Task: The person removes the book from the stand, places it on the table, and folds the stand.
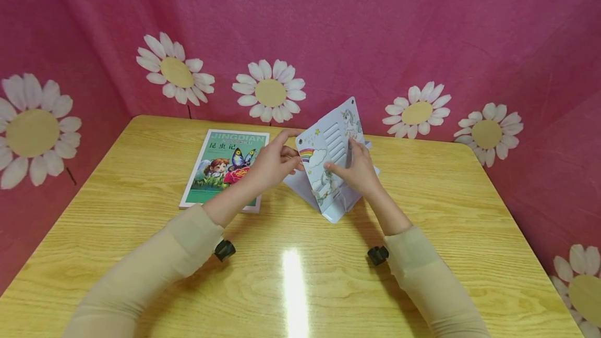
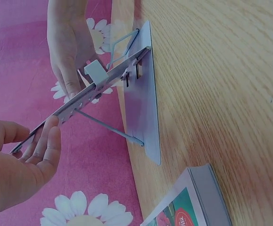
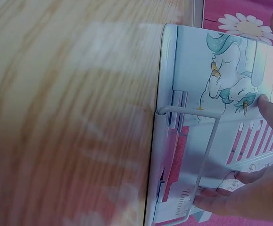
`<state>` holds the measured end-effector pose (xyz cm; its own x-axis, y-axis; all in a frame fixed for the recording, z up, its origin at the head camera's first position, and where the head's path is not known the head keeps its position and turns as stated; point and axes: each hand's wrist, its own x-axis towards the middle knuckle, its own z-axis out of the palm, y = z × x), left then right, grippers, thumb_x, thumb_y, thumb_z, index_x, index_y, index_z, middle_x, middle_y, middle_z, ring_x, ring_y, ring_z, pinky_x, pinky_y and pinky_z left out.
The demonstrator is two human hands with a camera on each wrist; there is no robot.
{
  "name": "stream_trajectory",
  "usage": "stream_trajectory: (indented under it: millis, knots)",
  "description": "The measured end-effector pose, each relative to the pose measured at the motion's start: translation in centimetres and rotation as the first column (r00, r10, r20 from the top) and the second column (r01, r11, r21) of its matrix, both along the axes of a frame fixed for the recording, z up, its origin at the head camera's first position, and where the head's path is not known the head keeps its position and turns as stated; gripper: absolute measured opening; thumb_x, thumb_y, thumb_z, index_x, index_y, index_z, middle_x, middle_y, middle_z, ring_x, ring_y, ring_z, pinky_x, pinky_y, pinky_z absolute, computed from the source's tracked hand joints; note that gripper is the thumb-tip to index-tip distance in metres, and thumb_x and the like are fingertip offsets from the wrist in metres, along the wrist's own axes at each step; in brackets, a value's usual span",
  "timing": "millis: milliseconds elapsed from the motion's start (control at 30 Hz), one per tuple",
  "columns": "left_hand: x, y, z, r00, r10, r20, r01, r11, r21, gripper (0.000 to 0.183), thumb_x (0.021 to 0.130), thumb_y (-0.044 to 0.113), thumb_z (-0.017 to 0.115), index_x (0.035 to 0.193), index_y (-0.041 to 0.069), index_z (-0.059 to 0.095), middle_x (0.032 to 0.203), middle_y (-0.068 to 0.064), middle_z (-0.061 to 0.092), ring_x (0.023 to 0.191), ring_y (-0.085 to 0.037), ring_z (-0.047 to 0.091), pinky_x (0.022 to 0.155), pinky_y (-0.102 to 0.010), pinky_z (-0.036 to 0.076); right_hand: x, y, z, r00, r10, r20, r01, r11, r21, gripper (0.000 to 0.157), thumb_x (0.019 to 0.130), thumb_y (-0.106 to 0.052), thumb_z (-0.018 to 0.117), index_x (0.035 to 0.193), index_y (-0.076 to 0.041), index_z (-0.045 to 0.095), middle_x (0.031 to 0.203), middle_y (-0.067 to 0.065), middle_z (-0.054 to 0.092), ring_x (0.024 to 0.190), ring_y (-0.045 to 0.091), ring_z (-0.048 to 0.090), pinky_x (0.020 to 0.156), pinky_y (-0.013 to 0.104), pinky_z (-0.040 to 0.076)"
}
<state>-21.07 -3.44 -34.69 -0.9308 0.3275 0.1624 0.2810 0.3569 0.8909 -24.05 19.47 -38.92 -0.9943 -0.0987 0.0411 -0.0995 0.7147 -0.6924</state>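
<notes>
A pale metal book stand (image 1: 319, 142) with unicorn and rainbow pictures stands on the table, its slotted back panel tilted up from the base plate (image 2: 143, 113). My left hand (image 1: 277, 160) pinches the panel's upper left edge; in the left wrist view thumb and fingers lie on either side of it. My right hand (image 1: 359, 168) rests on the panel's front, thumb spread from the other fingers, near the wire page holder (image 3: 207, 155). Behind the panel, a thin support rod (image 2: 108, 125) runs down to the base plate.
Left of the stand lies a thick book (image 1: 225, 166) with a green cover showing a child and a butterfly. The wooden table (image 1: 436, 202) ends at a pink curtain (image 1: 338, 30) printed with daisies. Dark wrist devices (image 1: 377, 255) sit by both cuffs.
</notes>
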Motion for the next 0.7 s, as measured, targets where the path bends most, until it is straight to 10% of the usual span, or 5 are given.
stream_trajectory:
  millis: [700]
  knots:
    - [1.3, 0.1, 0.0, 0.997, 0.014, 0.073, -0.018, 0.999, 0.051, 0.053, 0.092, 0.004, 0.057, 0.139, 0.016, 0.037, 0.092, -0.012, 0.068, 0.078, -0.018, 0.068, 0.075, -0.040, 0.057, -0.6, 0.3, 0.2, 0.997, 0.070, 0.021, -0.070, 0.997, 0.036, 0.099, 0.079, -0.042, 0.074, 0.150, -0.002, 0.016, 0.153, 0.024, 0.019, 0.141, 0.038, 0.018, 0.112, 0.054, 0.022]
